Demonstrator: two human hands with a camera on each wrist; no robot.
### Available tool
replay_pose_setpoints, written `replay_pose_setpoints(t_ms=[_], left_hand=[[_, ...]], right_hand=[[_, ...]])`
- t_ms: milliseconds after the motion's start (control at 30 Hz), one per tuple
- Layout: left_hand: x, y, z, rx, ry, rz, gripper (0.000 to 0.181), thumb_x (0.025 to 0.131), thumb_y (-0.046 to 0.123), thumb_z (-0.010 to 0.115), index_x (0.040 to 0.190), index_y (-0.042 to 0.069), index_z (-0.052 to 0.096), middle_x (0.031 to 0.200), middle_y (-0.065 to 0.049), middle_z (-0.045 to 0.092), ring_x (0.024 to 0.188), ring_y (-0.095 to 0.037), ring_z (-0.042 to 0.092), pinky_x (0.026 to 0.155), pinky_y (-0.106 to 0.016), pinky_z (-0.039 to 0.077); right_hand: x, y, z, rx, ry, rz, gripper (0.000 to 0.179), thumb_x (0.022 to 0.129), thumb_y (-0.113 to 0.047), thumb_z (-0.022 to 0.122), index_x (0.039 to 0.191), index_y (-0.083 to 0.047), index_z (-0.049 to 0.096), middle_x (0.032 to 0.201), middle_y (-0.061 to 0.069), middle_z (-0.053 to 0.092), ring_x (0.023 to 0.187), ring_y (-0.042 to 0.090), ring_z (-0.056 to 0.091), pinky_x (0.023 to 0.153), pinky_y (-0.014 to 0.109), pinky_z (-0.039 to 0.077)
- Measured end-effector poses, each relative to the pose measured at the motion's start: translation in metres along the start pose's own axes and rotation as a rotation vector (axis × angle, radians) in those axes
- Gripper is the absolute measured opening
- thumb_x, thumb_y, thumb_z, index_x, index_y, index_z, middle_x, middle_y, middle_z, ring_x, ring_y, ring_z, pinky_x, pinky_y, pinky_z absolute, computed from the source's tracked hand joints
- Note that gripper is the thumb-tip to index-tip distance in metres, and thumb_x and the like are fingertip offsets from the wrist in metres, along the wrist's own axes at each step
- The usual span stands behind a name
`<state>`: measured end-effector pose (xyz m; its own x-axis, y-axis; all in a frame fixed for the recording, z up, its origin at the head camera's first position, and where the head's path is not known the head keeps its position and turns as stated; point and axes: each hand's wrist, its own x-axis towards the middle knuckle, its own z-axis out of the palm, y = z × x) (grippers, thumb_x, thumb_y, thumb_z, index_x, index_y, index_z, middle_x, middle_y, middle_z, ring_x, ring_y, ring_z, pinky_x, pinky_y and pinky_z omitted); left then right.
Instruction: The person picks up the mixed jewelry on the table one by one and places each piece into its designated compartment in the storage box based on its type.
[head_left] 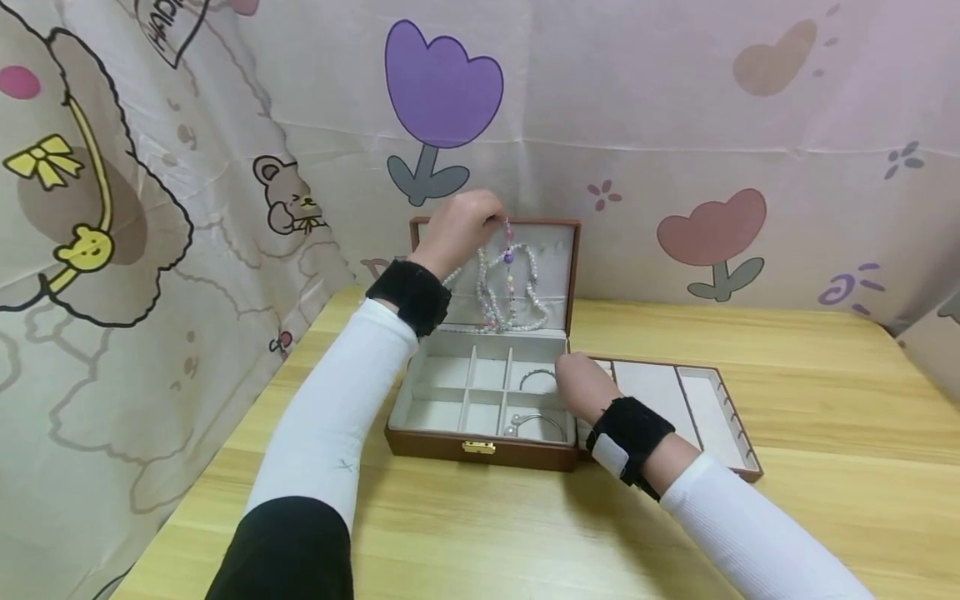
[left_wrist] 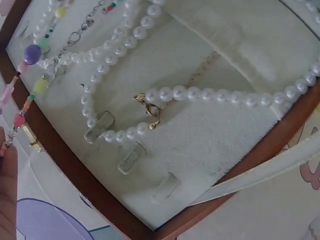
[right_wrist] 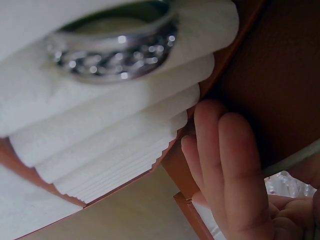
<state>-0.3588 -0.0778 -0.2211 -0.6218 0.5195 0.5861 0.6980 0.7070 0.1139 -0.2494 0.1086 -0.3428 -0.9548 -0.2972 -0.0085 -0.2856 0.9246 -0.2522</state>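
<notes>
My left hand [head_left: 467, 223] is raised before the upright lid of a brown jewelry box [head_left: 480, 454]. Its fingertips pinch the top of a colourful beaded necklace [head_left: 509, 258], which hangs down with a purple bead [left_wrist: 32, 55] showing. Pearl necklaces [head_left: 534, 283] hang against the lid's pale lining behind it, one with a gold clasp [left_wrist: 150, 107]. My right hand [head_left: 583, 385] is at the box's right edge, beside the removed tray. In the right wrist view its fingers [right_wrist: 240, 170] lie loosely bent along the brown side, and nothing shows in their grasp.
The tray [head_left: 652, 392] lies right of the box and has a ring roll holding a silver ring [right_wrist: 115, 55]. Two bracelets [head_left: 540, 421] lie in the box's right compartments. A patterned cloth [head_left: 585, 100] hangs behind the wooden table [head_left: 825, 400].
</notes>
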Motion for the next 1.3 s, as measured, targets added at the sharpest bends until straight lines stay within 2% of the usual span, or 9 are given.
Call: replay_pose_setpoints(t_ms=[100, 267, 367, 600, 700, 867, 1067, 1300], left_hand=[[0.001, -0.001, 0.002, -0.006, -0.001, 0.004, 0.01, 0.089, 0.007, 0.058, 0.092, 0.004, 0.066, 0.095, -0.007, 0.065, 0.092, -0.019, 0.06, 0.083, -0.026, 0.05], [0.0, -0.001, 0.007, 0.049, -0.073, 0.033, 0.013, 0.087, 0.009, 0.06, 0.097, 0.005, 0.067, 0.101, -0.006, 0.065, 0.095, -0.019, 0.061, 0.085, -0.025, 0.05], [-0.001, -0.001, 0.01, 0.086, -0.09, 0.058, 0.016, 0.086, 0.006, 0.061, 0.1, 0.004, 0.067, 0.104, -0.007, 0.065, 0.098, -0.02, 0.061, 0.086, -0.026, 0.05], [-0.004, -0.007, 0.022, 0.296, -0.103, 0.148, 0.018, 0.086, -0.001, 0.056, 0.101, 0.003, 0.066, 0.106, -0.009, 0.066, 0.1, -0.021, 0.061, 0.087, -0.025, 0.051], [-0.005, -0.009, 0.027, 0.343, -0.084, 0.165, 0.018, 0.087, -0.001, 0.056, 0.101, 0.004, 0.066, 0.106, -0.009, 0.066, 0.1, -0.02, 0.062, 0.087, -0.025, 0.051], [-0.005, -0.009, 0.033, 0.34, -0.05, 0.154, 0.016, 0.087, 0.001, 0.057, 0.1, 0.004, 0.067, 0.104, -0.009, 0.067, 0.098, -0.02, 0.063, 0.086, -0.025, 0.052], [-0.007, -0.009, 0.04, 0.361, -0.048, 0.123, 0.014, 0.088, 0.002, 0.057, 0.097, 0.004, 0.067, 0.102, -0.008, 0.068, 0.097, -0.02, 0.064, 0.085, -0.024, 0.052], [-0.008, -0.012, 0.045, 0.36, -0.105, 0.106, 0.018, 0.088, -0.002, 0.054, 0.102, 0.001, 0.064, 0.116, -0.012, 0.061, 0.11, -0.023, 0.058, 0.088, -0.026, 0.051]], right_hand=[[-0.001, 0.0, -0.001, 0.0, 0.006, -0.006, 0.017, 0.086, 0.007, 0.047, 0.078, 0.005, 0.062, 0.072, 0.014, 0.064, 0.057, 0.014, 0.046, 0.051, 0.026, 0.04], [-0.001, 0.0, -0.001, 0.007, 0.006, -0.004, 0.018, 0.086, 0.007, 0.047, 0.078, 0.005, 0.063, 0.072, 0.014, 0.064, 0.057, 0.013, 0.046, 0.051, 0.025, 0.039], [-0.002, 0.0, -0.002, 0.01, 0.01, -0.008, 0.018, 0.086, 0.008, 0.046, 0.077, 0.005, 0.062, 0.071, 0.014, 0.064, 0.057, 0.013, 0.046, 0.051, 0.026, 0.04], [-0.001, 0.001, -0.001, -0.001, 0.015, -0.012, 0.018, 0.086, 0.007, 0.047, 0.078, 0.005, 0.063, 0.072, 0.015, 0.065, 0.057, 0.013, 0.048, 0.051, 0.026, 0.041], [0.0, 0.001, -0.001, 0.005, 0.005, 0.0, 0.018, 0.087, 0.007, 0.046, 0.078, 0.005, 0.062, 0.072, 0.015, 0.064, 0.057, 0.013, 0.049, 0.051, 0.026, 0.042], [0.001, 0.001, 0.0, 0.01, -0.007, 0.01, 0.019, 0.088, 0.007, 0.046, 0.078, 0.005, 0.062, 0.071, 0.014, 0.063, 0.057, 0.013, 0.049, 0.051, 0.026, 0.042], [0.001, 0.001, 0.002, 0.0, 0.001, 0.006, 0.019, 0.087, 0.007, 0.046, 0.077, 0.004, 0.062, 0.073, 0.014, 0.065, 0.059, 0.013, 0.051, 0.053, 0.028, 0.045], [0.0, 0.002, 0.001, -0.004, 0.006, 0.009, 0.018, 0.087, 0.007, 0.046, 0.079, 0.004, 0.062, 0.077, 0.016, 0.066, 0.062, 0.014, 0.054, 0.056, 0.029, 0.047]])
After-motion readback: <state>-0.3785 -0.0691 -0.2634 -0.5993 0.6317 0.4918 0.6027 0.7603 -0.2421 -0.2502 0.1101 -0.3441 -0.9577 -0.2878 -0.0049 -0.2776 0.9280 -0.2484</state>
